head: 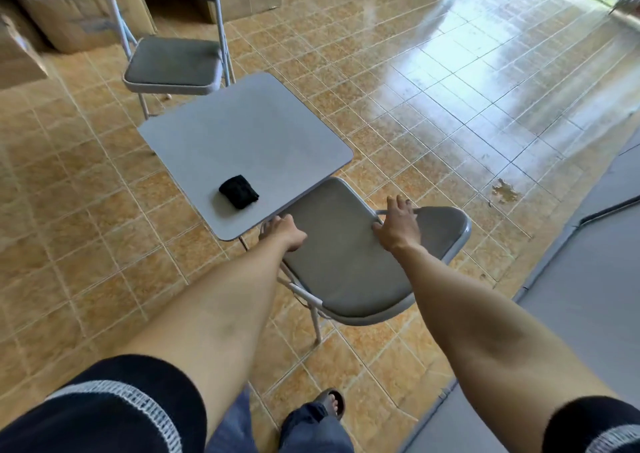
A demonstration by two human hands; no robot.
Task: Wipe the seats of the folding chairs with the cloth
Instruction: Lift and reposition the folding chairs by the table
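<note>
A grey folding chair (346,265) stands in front of me, its padded seat facing up and its backrest (440,231) to the right. My left hand (285,234) grips the seat's left edge, fingers curled under it. My right hand (398,226) holds the frame bar where seat and backrest meet. A folded black cloth (239,191) lies near the front of a small grey folding table (242,141), untouched. A second grey folding chair (173,61) stands beyond the table, seat empty.
Cardboard boxes (62,20) stack along the back left wall. A grey mat or panel (571,314) covers the floor at right. The tan tiled floor (450,89) shines with glare at the back right. My sandalled foot (330,402) is below the chair.
</note>
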